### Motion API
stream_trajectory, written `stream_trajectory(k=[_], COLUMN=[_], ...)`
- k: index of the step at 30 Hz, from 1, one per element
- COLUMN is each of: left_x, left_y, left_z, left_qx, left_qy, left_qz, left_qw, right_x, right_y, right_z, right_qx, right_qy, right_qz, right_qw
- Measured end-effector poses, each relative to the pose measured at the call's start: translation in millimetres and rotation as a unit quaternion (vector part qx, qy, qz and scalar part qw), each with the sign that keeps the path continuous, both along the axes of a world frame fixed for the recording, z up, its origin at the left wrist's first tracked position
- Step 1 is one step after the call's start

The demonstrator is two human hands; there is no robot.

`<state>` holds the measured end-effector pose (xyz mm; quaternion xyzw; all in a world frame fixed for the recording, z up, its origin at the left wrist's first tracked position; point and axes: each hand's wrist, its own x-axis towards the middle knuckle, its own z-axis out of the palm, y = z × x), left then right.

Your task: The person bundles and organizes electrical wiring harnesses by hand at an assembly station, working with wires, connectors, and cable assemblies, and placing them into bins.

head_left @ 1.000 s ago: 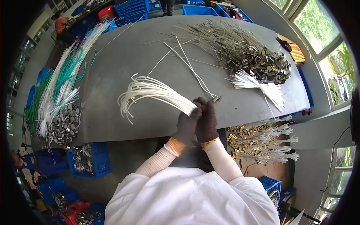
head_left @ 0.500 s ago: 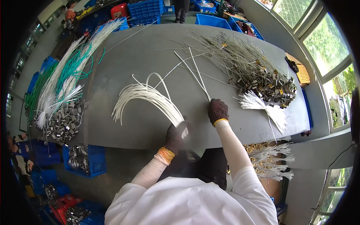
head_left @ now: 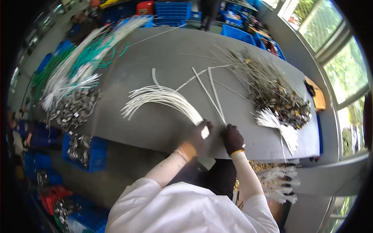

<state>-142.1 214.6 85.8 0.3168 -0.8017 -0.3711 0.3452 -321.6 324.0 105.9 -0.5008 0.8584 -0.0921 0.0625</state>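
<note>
My left hand [head_left: 197, 136], in a dark glove, is closed around a thick bundle of white cords [head_left: 182, 106]; their free ends arc to the left over the table. To its right, my gloved right hand [head_left: 233, 139] grips the near ends of two white cords [head_left: 223, 119], which spread in a narrow V away from me. A loose strand [head_left: 186, 82] lies beyond the bundle, and a single cord end [head_left: 154, 75] sticks up behind it. My left glove is smeared by motion.
Grey wires [head_left: 252, 72] with small metal blocks [head_left: 285, 108] are heaped at right, beside a tied white bundle [head_left: 285, 134]. At left lie white, teal [head_left: 87, 58] and green strands with more metal blocks [head_left: 74, 112]. Blue crates [head_left: 237, 35] stand beyond the grey table [head_left: 155, 134]; windows are at right.
The bundle and my left hand have moved right, closer to my right hand. The two cords have come nearer to me with my right hand. The whole view has shifted slightly.
</note>
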Motion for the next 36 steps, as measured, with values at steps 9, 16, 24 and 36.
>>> stream_trajectory(k=[9,16,24,36], left_x=[-1,-25,-38,8], left_y=[-5,18,121,198], left_z=[-13,30,107,144], left_qx=[0.604,0.719,0.432,0.171], left_qy=[0.384,0.465,0.292,0.258], left_qz=[-0.046,-0.120,-0.249,-0.421], left_qw=[0.697,0.502,0.816,0.853], right_x=[3,41,47,49], right_y=[48,185,287,340], right_z=[29,14,-33,-152], right_qx=[-0.091,-0.098,-0.029,0.156], right_qy=[-0.138,-0.113,-0.125,-0.242], right_qz=[0.015,0.015,-0.181,-0.350], right_qw=[0.986,0.989,0.975,0.892])
